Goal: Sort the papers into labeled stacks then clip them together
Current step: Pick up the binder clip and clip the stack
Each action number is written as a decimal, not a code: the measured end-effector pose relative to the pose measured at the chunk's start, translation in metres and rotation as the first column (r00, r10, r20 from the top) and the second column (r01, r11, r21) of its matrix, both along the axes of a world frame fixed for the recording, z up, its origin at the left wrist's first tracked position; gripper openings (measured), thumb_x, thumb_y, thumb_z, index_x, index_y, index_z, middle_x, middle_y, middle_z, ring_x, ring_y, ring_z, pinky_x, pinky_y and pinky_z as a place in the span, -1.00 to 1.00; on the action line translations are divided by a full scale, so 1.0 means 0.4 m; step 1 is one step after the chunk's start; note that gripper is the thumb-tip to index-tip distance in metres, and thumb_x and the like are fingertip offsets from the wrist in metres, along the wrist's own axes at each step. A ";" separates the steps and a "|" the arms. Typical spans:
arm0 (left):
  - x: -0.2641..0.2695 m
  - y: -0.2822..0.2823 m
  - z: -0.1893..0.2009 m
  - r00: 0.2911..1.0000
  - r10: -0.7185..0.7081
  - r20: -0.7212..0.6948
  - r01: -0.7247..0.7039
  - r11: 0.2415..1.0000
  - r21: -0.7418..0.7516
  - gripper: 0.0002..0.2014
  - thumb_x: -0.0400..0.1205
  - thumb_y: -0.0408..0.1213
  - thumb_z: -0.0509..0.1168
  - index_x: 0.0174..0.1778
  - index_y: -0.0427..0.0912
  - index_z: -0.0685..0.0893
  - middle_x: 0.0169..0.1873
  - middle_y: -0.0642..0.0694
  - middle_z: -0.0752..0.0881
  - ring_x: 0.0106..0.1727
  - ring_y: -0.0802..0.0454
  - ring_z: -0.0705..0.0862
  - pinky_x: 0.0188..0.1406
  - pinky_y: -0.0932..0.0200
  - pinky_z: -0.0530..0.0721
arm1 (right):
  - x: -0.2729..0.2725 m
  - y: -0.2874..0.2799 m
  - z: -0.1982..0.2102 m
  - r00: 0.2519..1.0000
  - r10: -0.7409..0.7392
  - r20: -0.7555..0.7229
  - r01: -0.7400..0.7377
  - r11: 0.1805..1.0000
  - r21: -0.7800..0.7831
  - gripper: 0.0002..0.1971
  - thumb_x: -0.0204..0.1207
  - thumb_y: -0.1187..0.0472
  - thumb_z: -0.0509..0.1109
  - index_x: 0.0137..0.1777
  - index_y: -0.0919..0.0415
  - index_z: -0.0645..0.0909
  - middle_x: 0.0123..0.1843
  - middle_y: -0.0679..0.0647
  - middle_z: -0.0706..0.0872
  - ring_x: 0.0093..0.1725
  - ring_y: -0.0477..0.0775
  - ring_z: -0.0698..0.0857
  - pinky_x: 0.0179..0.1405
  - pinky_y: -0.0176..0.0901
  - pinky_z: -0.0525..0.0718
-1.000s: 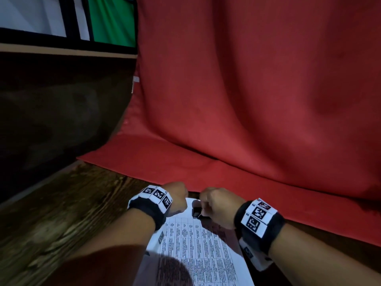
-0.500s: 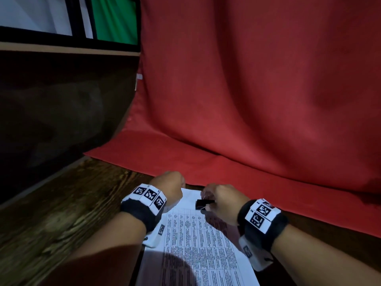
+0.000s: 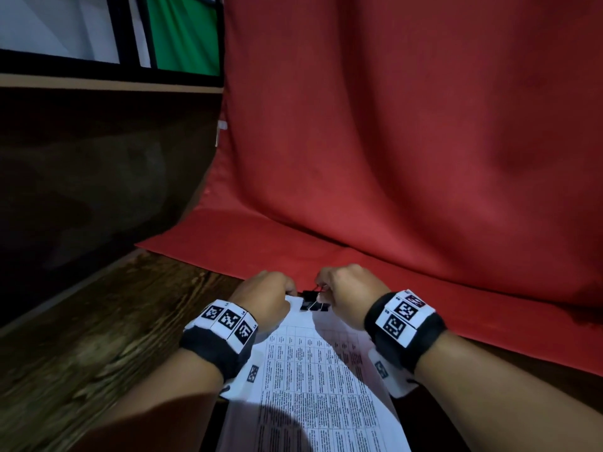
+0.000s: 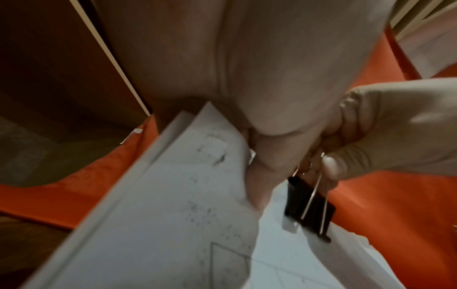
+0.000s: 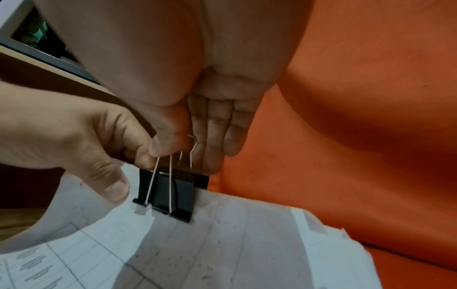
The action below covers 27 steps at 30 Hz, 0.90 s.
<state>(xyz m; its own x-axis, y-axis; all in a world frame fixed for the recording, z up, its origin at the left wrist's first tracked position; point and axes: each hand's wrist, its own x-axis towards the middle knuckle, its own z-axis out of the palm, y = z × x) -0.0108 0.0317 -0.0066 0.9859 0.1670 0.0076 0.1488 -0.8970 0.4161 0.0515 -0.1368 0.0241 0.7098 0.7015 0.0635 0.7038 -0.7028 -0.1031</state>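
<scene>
Two wire handles of the clip (image 5: 170, 192) are pinched in the right hand (image 3: 346, 293); the left hand (image 3: 266, 296) grips the papers' (image 3: 313, 380) top edge on the table (image 3: 81, 347). If released while skewed, loose right-hand sheets may escape the bite.

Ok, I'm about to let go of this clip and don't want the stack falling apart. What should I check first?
1. Binder clip sits over the top edge of the papers: ok.
2. Right hand pinches the wire handles: ok.
3. Left hand holds the papers beside the clip: ok.
4. Sheet edges flush: not ok, they look staggered at the corner in the right wrist view.
5. Every sheet caught inside the clip: cannot tell.
6. Stack label readable: cannot tell.
</scene>
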 end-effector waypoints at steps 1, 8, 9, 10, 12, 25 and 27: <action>-0.002 -0.001 0.003 1.000 -0.008 0.001 0.008 1.000 -0.005 -0.72 0.59 -0.42 0.25 -0.04 0.00 0.81 -0.29 -0.08 0.84 -0.24 -0.04 0.81 -0.20 0.08 0.81 | -0.001 0.003 0.000 1.000 0.005 -0.015 -0.005 1.000 -0.008 -0.86 0.66 0.15 0.37 0.14 0.13 0.66 -0.10 0.12 0.77 -0.12 0.14 0.72 -0.22 -0.08 0.62; -0.013 -0.004 0.010 0.999 -0.029 0.019 0.029 0.999 -0.030 -0.73 0.62 -0.41 0.26 -0.05 0.04 0.81 -0.37 -0.01 0.77 -0.28 -0.02 0.78 -0.26 0.13 0.75 | 0.009 0.002 0.005 0.987 -0.014 -0.163 0.011 1.000 -0.016 -0.56 0.63 0.07 0.40 0.49 0.10 0.50 0.32 0.15 0.72 0.30 0.19 0.67 0.25 0.02 0.64; -0.014 -0.004 0.013 0.999 -0.029 0.025 0.030 0.999 -0.029 -0.73 0.62 -0.39 0.27 -0.05 0.05 0.80 -0.33 -0.01 0.79 -0.24 -0.03 0.79 -0.22 0.11 0.76 | 0.011 -0.003 0.007 0.982 -0.008 -0.186 0.010 1.000 0.012 -0.50 0.63 0.05 0.41 0.54 0.10 0.45 0.41 0.13 0.67 0.37 0.18 0.64 0.32 0.00 0.61; -0.017 -0.005 0.015 0.999 -0.030 0.035 0.030 0.999 -0.026 -0.74 0.62 -0.38 0.28 -0.04 0.06 0.80 -0.28 -0.02 0.80 -0.21 -0.03 0.78 -0.20 0.11 0.76 | 0.011 -0.010 0.010 0.976 -0.003 -0.219 0.015 0.998 0.053 -0.45 0.61 0.03 0.42 0.58 0.11 0.42 0.48 0.11 0.61 0.43 0.15 0.60 0.39 -0.01 0.57; -0.021 -0.007 0.018 0.998 -0.030 0.054 0.031 0.999 -0.025 -0.77 0.64 -0.35 0.29 -0.01 0.06 0.81 -0.24 -0.02 0.81 -0.23 -0.01 0.77 -0.23 0.12 0.73 | 0.011 -0.022 0.013 0.966 0.017 -0.257 0.032 0.982 0.186 -0.41 0.60 -0.01 0.42 0.60 0.06 0.40 0.58 0.06 0.50 0.48 0.09 0.57 0.48 -0.02 0.52; -0.048 -0.011 0.038 0.989 -0.095 0.115 0.106 0.990 -0.094 -0.86 0.69 -0.25 0.38 -0.09 0.12 0.74 -0.33 0.13 0.74 -0.20 0.06 0.78 -0.07 0.07 0.76 | -0.016 -0.054 0.015 0.957 0.117 -0.266 -0.111 0.993 0.036 -0.06 0.43 -0.20 0.54 0.72 -0.05 0.14 0.77 -0.06 0.13 0.71 -0.02 0.21 0.68 -0.06 0.22; -0.054 -0.015 0.043 0.983 -0.113 0.145 0.128 0.987 -0.100 -0.89 0.69 -0.23 0.39 -0.06 0.10 0.76 -0.24 0.13 0.77 -0.10 0.06 0.77 -0.01 0.10 0.73 | -0.033 -0.052 0.018 0.971 0.102 -0.216 -0.110 0.994 -0.025 0.02 0.30 -0.35 0.55 0.69 -0.08 0.16 0.70 -0.07 0.32 0.62 0.03 0.40 0.59 0.09 0.38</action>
<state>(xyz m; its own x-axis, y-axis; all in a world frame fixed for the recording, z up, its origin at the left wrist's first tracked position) -0.0326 0.0258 0.0107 0.9895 0.0548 0.1334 -0.0229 -0.8535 0.5205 0.0384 -0.1575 0.0314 0.6259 0.7723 -0.1086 0.7386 -0.6317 -0.2354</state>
